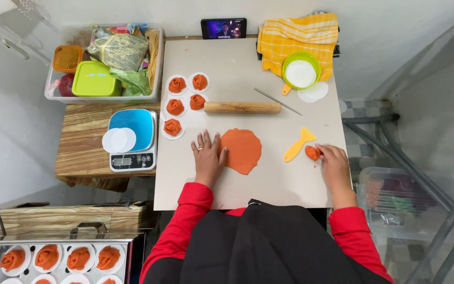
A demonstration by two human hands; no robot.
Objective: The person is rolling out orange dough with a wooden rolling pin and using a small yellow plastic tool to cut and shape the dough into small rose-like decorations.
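While the left hand (207,156) lies flat and spread at mid-frame, touching the rolled orange dough round (241,150), the right hand (333,164) at right seemingly pinches a small orange dough lump (312,152) beside the yellow scraper (297,144).

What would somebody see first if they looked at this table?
Probably the flat orange dough sheet in the middle of the board, with the left hand resting at its edge. Next, five orange dough roses on white paper rounds lie beyond it, left of the wooden rolling pin. The right hand touches a small dough lump.
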